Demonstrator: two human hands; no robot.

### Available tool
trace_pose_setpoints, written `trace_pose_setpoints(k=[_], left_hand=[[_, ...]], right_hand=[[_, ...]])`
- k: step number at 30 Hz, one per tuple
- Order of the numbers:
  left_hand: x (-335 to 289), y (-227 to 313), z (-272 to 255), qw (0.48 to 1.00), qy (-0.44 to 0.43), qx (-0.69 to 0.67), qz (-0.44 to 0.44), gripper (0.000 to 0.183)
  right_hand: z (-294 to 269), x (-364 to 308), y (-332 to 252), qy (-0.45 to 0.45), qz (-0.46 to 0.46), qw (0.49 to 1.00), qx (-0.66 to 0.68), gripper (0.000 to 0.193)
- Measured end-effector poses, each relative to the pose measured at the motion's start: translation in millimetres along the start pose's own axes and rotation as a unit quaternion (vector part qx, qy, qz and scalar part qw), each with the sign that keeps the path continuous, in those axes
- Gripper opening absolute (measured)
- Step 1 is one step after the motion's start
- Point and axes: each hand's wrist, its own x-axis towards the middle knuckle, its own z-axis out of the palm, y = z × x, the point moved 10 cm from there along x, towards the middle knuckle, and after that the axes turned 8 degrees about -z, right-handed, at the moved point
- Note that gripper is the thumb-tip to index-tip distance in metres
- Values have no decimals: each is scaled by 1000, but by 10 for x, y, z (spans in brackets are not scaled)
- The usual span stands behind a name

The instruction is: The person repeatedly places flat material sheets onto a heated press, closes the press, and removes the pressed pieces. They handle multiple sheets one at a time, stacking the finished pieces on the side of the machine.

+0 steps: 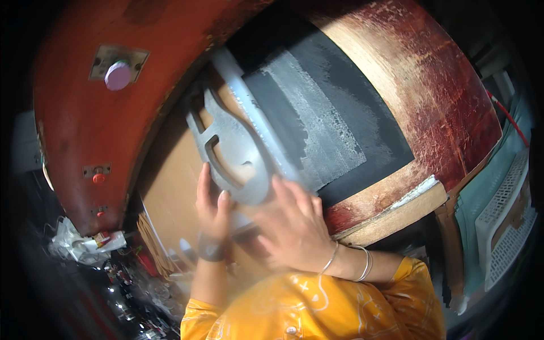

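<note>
Bare board [170, 175] borders a grey metal form [255, 164], its edge between left hand [214, 218] and right hand [300, 226], both half-open, grip unclear

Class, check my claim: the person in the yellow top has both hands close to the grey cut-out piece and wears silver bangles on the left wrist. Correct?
Wrong wrist: the head view shows the silver bangles on the right wrist. The left hand and right hand are indeed close to the grey cut-out piece.

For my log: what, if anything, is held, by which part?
Cannot tell; left hand and blurred right hand at the near end of the grey plate.
</note>
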Motion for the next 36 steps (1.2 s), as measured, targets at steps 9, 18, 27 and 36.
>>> trace_pose_setpoints(k=[9,18,27,36], left_hand=[[-16,18,-140,987,45,109,104,70],[-446,-166,-521,963,117,204,134,52],[-482,-232,-529,970,140,151,132,50],[-496,-230,-532,971,140,132,142,50]], right_hand=[[-91,85,-31,26,12,998,-52,58],[318,842,-140,-138,-29,962,-233,74],[575,1099,-107,-128,-10,938,-321,72],[607,1287,35,-117,20,939,-322,68]])
